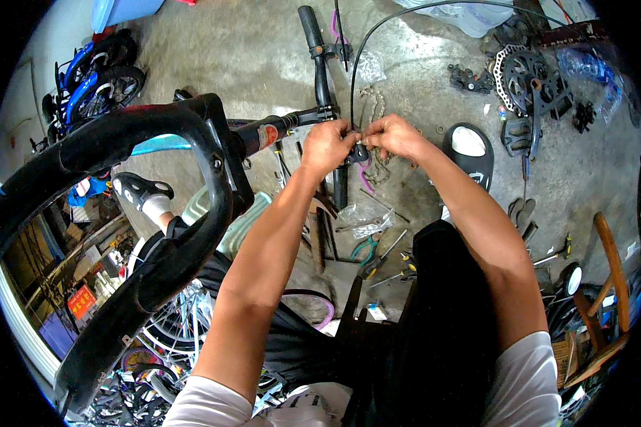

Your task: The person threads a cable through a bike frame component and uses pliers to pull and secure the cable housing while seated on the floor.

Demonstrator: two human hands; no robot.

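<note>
A black bicycle frame (132,124) reaches in from the left, with its black handlebar (322,82) crossing in front of me. Both my hands meet beside the handlebar, right of the stem. My left hand (325,148) is closed, its thumb and fingers pinching around the end of a thin black cable (353,85) that arches up and off to the right. Fingertip to fingertip with it, my right hand (395,136) is closed in a pinch; what lies in it is too small to make out. A black brake lever (360,154) shows just below the fingertips.
Pliers (364,249), screwdrivers (388,279) and a plastic bag (369,222) lie on the concrete below the handlebar. A crankset (534,84) and brake disc are at the right. A wooden chair (612,270) stands lower right; blue bikes (85,89) stand far left.
</note>
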